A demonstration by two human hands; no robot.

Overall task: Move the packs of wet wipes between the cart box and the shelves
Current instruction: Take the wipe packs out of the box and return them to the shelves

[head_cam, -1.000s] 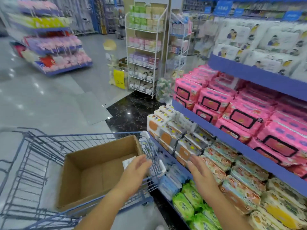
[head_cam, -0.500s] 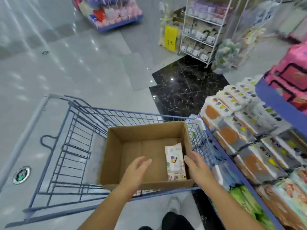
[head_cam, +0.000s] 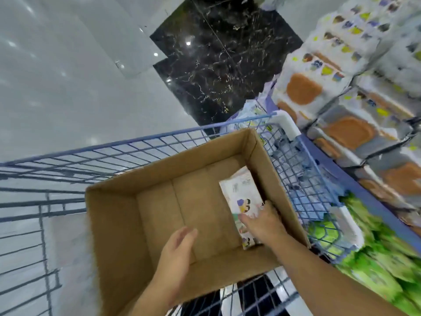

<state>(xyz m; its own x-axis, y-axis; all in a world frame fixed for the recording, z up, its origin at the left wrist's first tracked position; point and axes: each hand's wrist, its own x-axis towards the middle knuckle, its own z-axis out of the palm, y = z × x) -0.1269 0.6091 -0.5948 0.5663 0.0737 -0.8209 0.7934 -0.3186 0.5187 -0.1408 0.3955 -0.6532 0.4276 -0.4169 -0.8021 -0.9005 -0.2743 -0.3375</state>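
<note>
Wet-wipe pack (head_cam: 242,194) lies flat on the floor of the cardboard box (head_cam: 109,229) in the cart (head_cam: 127,145), against the wall nearest the shelves (head_cam: 337,176). The person's right hand (head_cam: 262,221) rests on its near half, thumb at one long edge and fingers (head_cam: 267,205) over the printed top, though whether it pinches cannot be told; the left hand (head_cam: 180,247) hovers loose and empty over bare cardboard. The pack looks soft, light and slick-wrapped, likely to sag if lifted by one end, so a grip across its middle, thumb and fingers on opposite long edges, should serve best.
</note>
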